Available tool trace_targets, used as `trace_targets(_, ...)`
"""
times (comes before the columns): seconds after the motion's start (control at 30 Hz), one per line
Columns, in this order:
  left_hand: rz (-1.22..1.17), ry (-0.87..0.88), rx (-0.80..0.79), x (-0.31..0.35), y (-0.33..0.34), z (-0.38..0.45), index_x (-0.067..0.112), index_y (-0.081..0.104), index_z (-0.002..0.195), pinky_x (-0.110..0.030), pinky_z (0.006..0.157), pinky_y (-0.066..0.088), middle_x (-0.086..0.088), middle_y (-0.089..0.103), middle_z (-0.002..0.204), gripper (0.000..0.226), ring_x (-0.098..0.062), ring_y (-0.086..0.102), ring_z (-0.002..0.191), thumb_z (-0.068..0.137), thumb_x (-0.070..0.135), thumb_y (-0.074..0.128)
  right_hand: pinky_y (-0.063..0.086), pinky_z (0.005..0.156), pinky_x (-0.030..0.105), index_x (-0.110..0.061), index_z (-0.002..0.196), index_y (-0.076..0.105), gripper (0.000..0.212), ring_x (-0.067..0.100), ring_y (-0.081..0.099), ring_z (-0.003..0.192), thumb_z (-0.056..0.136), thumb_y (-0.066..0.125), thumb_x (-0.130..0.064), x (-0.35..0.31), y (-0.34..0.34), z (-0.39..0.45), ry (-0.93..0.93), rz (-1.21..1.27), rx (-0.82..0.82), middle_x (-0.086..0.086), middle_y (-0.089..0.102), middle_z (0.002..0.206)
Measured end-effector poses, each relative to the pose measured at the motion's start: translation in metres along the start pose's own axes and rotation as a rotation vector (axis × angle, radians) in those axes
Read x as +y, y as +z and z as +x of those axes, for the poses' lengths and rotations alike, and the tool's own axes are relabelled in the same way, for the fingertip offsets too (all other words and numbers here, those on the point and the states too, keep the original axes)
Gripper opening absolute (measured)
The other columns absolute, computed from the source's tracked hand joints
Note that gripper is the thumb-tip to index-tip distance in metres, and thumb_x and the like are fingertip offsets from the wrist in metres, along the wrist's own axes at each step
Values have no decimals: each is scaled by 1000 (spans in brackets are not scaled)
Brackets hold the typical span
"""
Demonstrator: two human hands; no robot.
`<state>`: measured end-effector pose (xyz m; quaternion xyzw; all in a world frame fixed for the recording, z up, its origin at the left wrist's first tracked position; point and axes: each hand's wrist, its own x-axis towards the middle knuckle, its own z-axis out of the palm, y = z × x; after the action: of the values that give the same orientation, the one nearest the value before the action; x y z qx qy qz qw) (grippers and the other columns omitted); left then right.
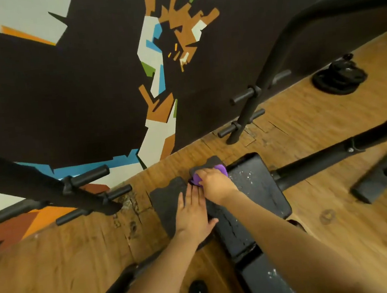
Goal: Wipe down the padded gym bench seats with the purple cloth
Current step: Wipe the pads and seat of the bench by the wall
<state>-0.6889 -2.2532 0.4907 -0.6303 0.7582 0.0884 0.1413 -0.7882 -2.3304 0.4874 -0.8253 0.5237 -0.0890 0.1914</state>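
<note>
Item: padded bench seat (256, 187), black, cracked, flecked with white specks across its far pad; a second pad (268, 279) nearer the person shows specks too.

Purple cloth (221, 170): bunched under the right hand (215, 180), which grips it and presses it on the seat's far left corner.

Left hand (192, 214): fingers straight, flat on the seat's left edge, holding nothing.

Progress, judged: early to midway. Specks remain over most of the far pad and the near pad, so both appear unfinished.

Containers: none visible.

Surroundings: black rack frame (264, 77), weight plates (339, 78) on the wooden floor (57, 268), a painted mural wall (63, 100).
</note>
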Motion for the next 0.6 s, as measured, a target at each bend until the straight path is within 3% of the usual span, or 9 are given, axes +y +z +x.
trace_targets(0.13, -58, -18, 31, -4, -3, 1, 5, 0, 152, -45, 118, -2, -13, -1, 161, 87, -24, -8, 148, 95, 55, 42, 31, 100, 27, -8, 122, 55, 32, 25, 52, 112, 91, 51, -19, 8, 0, -4, -1, 92, 26, 8, 59, 121)
trace_targets(0.23, -101, -78, 13, -4, -1, -4, 4, 0, 152, -45, 119, 0, -14, -3, 160, 84, -24, -8, 148, 96, 53, 41, 36, 96, 28, -11, 121, 56, 40, 21, 52, 111, 88, 61, -32, 12, -7, 0, 6, 142, -54, 4, 59, 119)
trace_targets(0.37, -105, -149, -30, -1, 2, -6, 3, -13, 149, -44, 119, 3, -14, -16, 158, 90, -25, -13, 147, 96, 56, 38, 39, 89, 29, -11, 109, 60, 20, 24, 54, 105, 91, 56, -20, 27, -20, 12, 6, 77, -90, 7, 60, 112)
trace_targets(0.47, -132, -166, -44, 0, 2, -6, 3, -16, 148, -44, 120, 3, -13, -19, 158, 93, -25, -15, 146, 95, 56, 40, 41, 93, 30, -13, 113, 59, 22, 23, 54, 107, 91, 55, -19, 32, -21, 15, -66, 19, -109, 6, 60, 114)
trace_targets(0.6, -183, -238, -57, 6, 2, -3, 3, -13, 149, -45, 118, 4, -13, -17, 158, 95, -25, -15, 146, 94, 50, 49, 43, 90, 32, -14, 104, 61, 27, 20, 55, 99, 89, 58, -37, 21, -14, 16, -192, 9, -139, 3, 62, 106)
